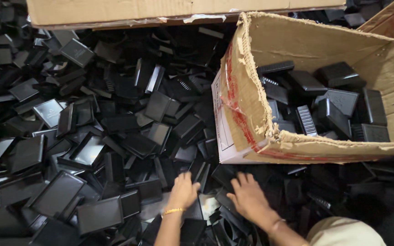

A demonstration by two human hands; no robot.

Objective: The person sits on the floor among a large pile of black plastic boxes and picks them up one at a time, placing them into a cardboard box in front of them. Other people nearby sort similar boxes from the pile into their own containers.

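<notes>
Nearest, the left hand [184, 189] and right hand [248, 196] press spread fingers into the heap of black plastic covers [92, 150]; whether either grips one is unclear. Loose pieces could slide underhand. Beyond, the torn cardboard box [242, 105] might sag further.

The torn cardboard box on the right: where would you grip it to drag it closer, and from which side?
Probably by the near wall of the cardboard box, coming from the person's own side. That wall faces both hands, its top edge is open and free to pinch, and it looks less ragged than the torn left corner. The black plastic parts inside add weight, so two hands seem wiser.
</notes>
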